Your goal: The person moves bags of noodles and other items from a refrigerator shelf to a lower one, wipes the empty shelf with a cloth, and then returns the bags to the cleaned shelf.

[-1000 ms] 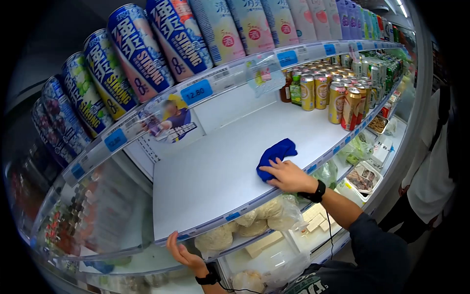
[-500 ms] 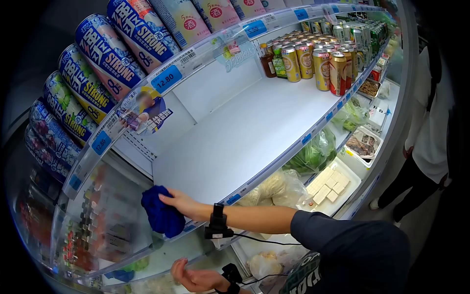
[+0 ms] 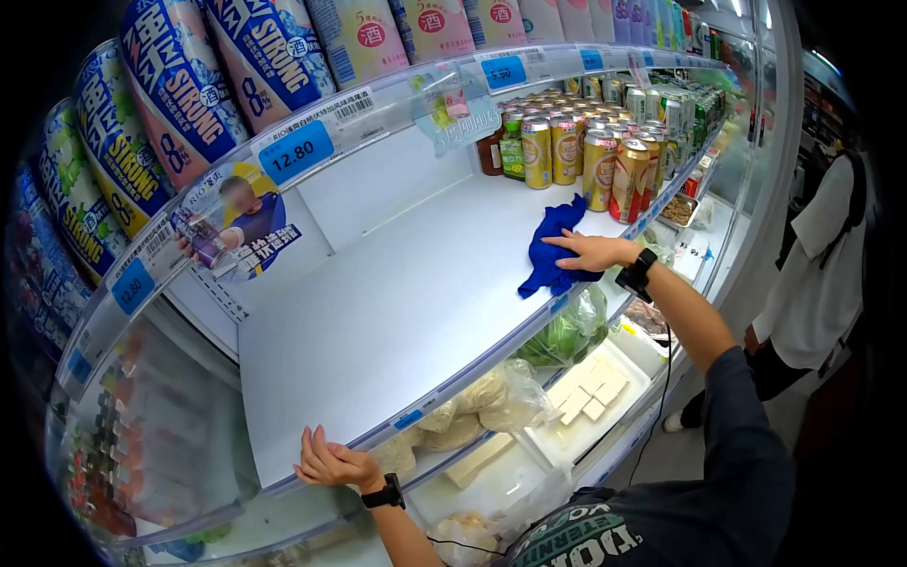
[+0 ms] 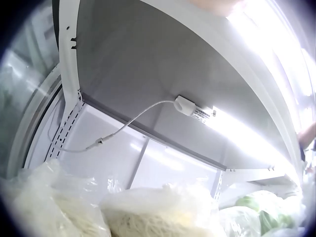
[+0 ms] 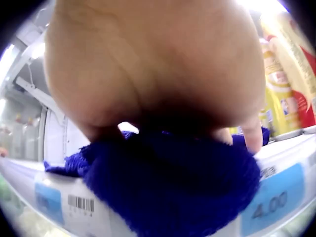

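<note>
A blue cloth [image 3: 553, 250] lies on the white shelf [image 3: 397, 302], just left of the yellow and red cans. My right hand [image 3: 595, 252] presses on it with fingers spread. In the right wrist view the cloth [image 5: 173, 182] bunches under the palm [image 5: 158, 64] and hangs over the shelf's front edge. My left hand [image 3: 333, 463] is at the shelf's front left corner, fingers loosely bent, holding nothing. The left wrist view shows the shelf's underside [image 4: 138, 54] and a lit tube [image 4: 247, 138].
Cans [image 3: 598, 170] crowd the shelf's right end. Tall cans [image 3: 179, 94] line the shelf above, behind price tags [image 3: 297, 151]. Below are bagged noodles [image 3: 453, 425], bagged greens [image 3: 567, 331] and a tray of white blocks [image 3: 590, 392]. A person in white [image 3: 822, 255] stands at the right.
From the shelf's left end, my right hand has moved with the cloth to the right, near the cans. My left hand has come up to the front edge.
</note>
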{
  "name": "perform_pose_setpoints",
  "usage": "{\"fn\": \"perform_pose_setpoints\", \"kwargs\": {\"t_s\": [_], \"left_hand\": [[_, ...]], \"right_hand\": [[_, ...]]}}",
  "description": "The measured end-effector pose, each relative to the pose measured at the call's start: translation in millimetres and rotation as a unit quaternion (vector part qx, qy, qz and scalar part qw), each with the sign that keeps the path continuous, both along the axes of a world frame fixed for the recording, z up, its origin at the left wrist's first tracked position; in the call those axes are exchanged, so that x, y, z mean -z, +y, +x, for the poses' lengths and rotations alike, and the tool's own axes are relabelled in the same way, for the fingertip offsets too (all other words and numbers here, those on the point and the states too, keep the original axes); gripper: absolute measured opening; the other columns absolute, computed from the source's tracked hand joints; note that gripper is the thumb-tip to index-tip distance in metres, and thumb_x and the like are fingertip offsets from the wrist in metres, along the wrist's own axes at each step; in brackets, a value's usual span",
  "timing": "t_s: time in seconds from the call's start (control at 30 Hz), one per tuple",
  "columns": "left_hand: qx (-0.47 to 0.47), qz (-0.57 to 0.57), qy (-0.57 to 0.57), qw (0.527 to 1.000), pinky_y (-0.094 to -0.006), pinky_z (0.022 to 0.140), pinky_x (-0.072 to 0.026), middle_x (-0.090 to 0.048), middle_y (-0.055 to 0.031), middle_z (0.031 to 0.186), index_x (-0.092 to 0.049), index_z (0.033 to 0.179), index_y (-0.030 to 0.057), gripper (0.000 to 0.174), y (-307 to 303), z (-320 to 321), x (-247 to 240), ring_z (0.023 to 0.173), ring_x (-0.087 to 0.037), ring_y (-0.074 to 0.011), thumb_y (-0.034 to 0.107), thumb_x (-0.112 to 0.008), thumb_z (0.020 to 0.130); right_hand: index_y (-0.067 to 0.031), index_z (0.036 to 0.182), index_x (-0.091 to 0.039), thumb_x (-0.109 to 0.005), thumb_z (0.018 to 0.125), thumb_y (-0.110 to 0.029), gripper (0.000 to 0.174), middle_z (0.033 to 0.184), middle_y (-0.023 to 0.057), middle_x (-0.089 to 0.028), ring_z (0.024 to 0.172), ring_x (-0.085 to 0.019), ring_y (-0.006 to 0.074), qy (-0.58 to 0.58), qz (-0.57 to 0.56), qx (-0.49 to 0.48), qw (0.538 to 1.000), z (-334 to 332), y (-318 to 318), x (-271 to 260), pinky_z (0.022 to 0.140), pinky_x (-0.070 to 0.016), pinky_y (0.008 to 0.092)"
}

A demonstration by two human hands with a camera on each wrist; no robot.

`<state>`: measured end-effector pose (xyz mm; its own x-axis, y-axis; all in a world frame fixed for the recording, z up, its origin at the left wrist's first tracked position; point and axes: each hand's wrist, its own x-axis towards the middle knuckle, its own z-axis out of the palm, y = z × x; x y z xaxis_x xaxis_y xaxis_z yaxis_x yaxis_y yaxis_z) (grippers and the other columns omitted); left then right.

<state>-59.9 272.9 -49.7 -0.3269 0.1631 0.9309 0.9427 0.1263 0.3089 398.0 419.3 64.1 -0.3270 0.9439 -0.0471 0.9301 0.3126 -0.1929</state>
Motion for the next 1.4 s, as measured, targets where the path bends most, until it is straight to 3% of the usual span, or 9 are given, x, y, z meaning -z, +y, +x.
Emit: {"fn": "perform_pose_setpoints", "kwargs": {"t_s": [0.2,0.3,0.33,0.4,0.53,0.73,1.03,1.27,1.4], "left_hand": [[0.0,0.03,0.01,1.0,-0.0458,0.1,-0.0228,-0.061,-0.0058,0.099,-0.062,0.087,0.0064,0.033,3,1,-2,0.093,-0.054,-0.0236,0.023,-0.034,0.089],[-0.011,0.024,0.012,1.0,-0.0453,0.1,-0.0244,-0.06,-0.0059,0.091,-0.061,0.086,0.0053,0.033,2,-2,4,0.09,-0.053,-0.0232,0.024,-0.034,0.089],[-0.006,0.026,0.014,1.0,-0.0452,0.099,-0.0251,-0.06,-0.0067,0.091,-0.061,0.088,0.0051,0.034,1,-1,3,0.09,-0.053,-0.024,0.025,-0.033,0.09],[0.004,0.026,0.01,1.0,-0.0445,0.099,-0.0254,-0.06,-0.0079,0.092,-0.06,0.09,0.0044,0.035,-1,0,1,0.089,-0.053,-0.0257,0.026,-0.033,0.09],[0.002,0.013,0.021,1.0,-0.044,0.099,-0.0262,-0.06,-0.009,0.091,-0.059,0.091,0.0035,0.034,-5,-6,4,0.089,-0.052,-0.0277,0.025,-0.034,0.09],[0.012,-0.016,0.006,1.0,-0.0459,0.101,-0.0229,-0.059,-0.0077,0.092,-0.058,0.092,0.004,0.031,-10,-6,3,0.093,-0.052,-0.0258,0.025,-0.034,0.091],[0.039,0.035,-0.002,0.999,-0.0477,0.091,-0.0303,-0.064,-0.0031,0.087,-0.06,0.085,0.0109,0.035,-18,10,-15,0.083,-0.057,-0.0256,0.033,-0.035,0.094],[0.02,0.047,0.041,0.998,-0.0449,0.09,-0.0306,-0.063,-0.0019,0.083,-0.061,0.083,0.012,0.041,-12,11,-16,0.083,-0.056,-0.0241,0.038,-0.031,0.095],[0.001,0.056,0.033,0.998,-0.0434,0.089,-0.0309,-0.062,-0.0018,0.082,-0.061,0.081,0.0128,0.045,-16,14,-18,0.081,-0.056,-0.0245,0.04,-0.028,0.095]], "right_hand": [[-0.0087,0.132,-0.04,-0.048,0.075,-0.008,0.058,0.123,0.0277,-0.048,0.104,-0.054,0.0378,-0.098,-0.044,-0.087,0.99,-110,32,-14,0.089,-0.0436,0.0406],[-0.0101,0.135,-0.036,-0.051,0.074,-0.008,0.063,0.134,0.0295,-0.035,0.119,-0.043,0.0396,-0.068,-0.071,-0.185,0.978,-202,2,-27,0.096,-0.0391,0.0414],[-0.0066,0.123,-0.051,-0.05,0.075,-0.01,0.048,0.117,0.0236,-0.054,0.111,-0.05,0.0379,0.006,0.027,-0.237,0.971,-223,-21,-24,0.091,-0.0424,0.0424],[-0.0151,0.133,-0.041,-0.047,0.076,-0.008,0.058,0.139,0.0239,-0.031,0.128,-0.033,0.0378,0.038,-0.021,-0.313,0.949,-271,-41,-13,0.103,-0.0314,0.0446],[-0.012,0.13,-0.043,-0.047,0.078,-0.003,0.052,0.137,0.0187,-0.038,0.126,-0.037,0.0347,0.072,0.041,-0.457,0.886,-307,-71,7,0.092,-0.0405,0.0417],[-0.0197,0.12,-0.053,-0.047,0.078,-0.003,0.046,0.119,0.0097,-0.055,0.108,-0.054,0.0224,0.019,0.024,-0.383,0.923,-228,-40,2,0.086,-0.0371,0.0391],[-0.0129,0.104,-0.064,-0.051,0.071,-0.005,0.036,0.093,0.0151,-0.065,0.084,-0.062,0.0325,-0.03,0.101,0.006,0.994,32,-45,-35,0.073,-0.0488,0.0399],[-0.0004,0.122,-0.048,-0.05,0.083,-0.005,0.039,0.112,0.0094,-0.057,0.105,-0.053,0.0152,0.591,0.233,0.027,0.772,75,-181,-41,0.095,-0.0384,0.0292],[0.0009,0.121,-0.049,-0.055,0.087,-0.013,0.038,0.113,0.0073,-0.057,0.103,-0.054,0.0143,0.589,0.139,0.08,0.792,79,-182,34,0.092,-0.0415,0.0282]]}}
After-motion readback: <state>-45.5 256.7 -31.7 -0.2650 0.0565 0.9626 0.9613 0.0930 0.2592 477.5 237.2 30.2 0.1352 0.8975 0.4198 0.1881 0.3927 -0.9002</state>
